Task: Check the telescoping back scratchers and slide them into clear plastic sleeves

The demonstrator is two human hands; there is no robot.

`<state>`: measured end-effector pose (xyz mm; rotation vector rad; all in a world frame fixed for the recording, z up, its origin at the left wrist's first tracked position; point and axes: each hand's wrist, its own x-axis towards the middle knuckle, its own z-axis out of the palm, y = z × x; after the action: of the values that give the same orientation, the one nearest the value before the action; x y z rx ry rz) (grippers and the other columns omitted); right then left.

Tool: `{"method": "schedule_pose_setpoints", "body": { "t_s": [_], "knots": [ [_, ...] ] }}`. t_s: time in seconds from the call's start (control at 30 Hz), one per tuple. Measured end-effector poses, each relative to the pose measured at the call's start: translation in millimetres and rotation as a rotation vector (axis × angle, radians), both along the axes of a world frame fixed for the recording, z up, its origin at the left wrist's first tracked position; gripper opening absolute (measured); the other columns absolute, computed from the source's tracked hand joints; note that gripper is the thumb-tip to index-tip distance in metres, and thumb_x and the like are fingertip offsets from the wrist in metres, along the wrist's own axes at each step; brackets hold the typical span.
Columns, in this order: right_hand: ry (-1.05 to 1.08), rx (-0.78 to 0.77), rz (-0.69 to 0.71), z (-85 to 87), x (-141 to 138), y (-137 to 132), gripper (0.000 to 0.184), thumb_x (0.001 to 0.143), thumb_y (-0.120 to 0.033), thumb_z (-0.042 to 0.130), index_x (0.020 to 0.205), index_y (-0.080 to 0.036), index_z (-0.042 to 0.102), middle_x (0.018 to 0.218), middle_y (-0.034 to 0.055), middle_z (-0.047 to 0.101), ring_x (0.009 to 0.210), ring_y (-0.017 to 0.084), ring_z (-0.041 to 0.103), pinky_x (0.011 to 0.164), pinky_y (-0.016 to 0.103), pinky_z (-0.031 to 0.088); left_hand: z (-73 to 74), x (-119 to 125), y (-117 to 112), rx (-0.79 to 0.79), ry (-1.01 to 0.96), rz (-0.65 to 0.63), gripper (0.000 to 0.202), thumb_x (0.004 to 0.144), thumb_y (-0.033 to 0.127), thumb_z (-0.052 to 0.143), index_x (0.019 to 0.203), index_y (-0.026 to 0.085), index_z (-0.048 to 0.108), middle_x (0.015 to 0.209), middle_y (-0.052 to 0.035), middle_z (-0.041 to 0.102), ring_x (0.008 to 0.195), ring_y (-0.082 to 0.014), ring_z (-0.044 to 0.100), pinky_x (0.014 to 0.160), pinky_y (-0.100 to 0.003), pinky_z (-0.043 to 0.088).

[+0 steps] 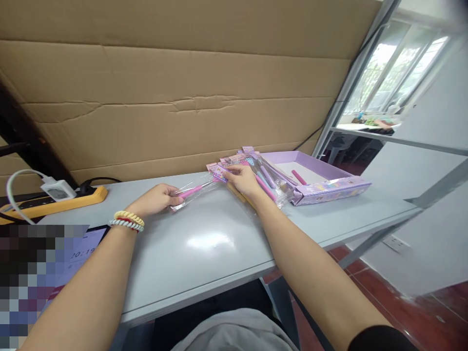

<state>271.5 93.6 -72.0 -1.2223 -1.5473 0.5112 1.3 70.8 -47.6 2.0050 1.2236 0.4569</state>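
My left hand (163, 199) pinches the lower end of a clear plastic packet holding a pink-handled stick (192, 191) with a thin metal shaft. My right hand (243, 179) grips the same packet at its purple printed header card (220, 172). The packet is stretched slantwise between both hands, just above the grey table. Under and beside my right hand lies a pile of similar packets (268, 176), with purple, pink, blue and yellow handles. The pile rests against an open lilac box (331, 191) in which a pink handle (299, 177) shows.
The narrow grey table (204, 268) ends at a front edge near my lap. A cardboard sheet (183, 78) stands along its back. On the left are a yellow power strip (91, 197) with a white charger (58, 189) and a lit screen (86, 248). A metal frame (351, 92) rises at right.
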Motion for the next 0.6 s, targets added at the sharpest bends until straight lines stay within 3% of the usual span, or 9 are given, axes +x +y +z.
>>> {"method": "schedule_pose_setpoints", "body": {
  "t_s": [0.4,0.6],
  "knots": [
    [-0.013,0.03,-0.424,7.8,7.0,-0.3,0.024,0.079,-0.033,0.053,0.086,-0.014,0.067,0.086,0.0061,0.067,0.083,0.021,0.059,0.08,0.032,0.041,2.9,2.6,0.9,0.048,0.082,0.002,0.027,0.069,0.046,0.059,0.062,0.02,0.057,0.056,0.0016,0.053,0.054,-0.0135,0.048,0.052,-0.025,0.035],
    [0.048,0.015,-0.463,5.2,7.1,2.6,0.013,0.079,-0.028,0.048,0.078,-0.019,0.056,0.072,0.0035,0.061,0.071,0.019,0.058,0.071,0.03,0.042,3.3,1.1,1.2,0.064,0.089,0.022,0.025,0.068,0.043,0.059,0.061,0.02,0.056,0.055,0.0017,0.053,0.052,-0.0129,0.045,0.052,-0.025,0.033]
  ]
}}
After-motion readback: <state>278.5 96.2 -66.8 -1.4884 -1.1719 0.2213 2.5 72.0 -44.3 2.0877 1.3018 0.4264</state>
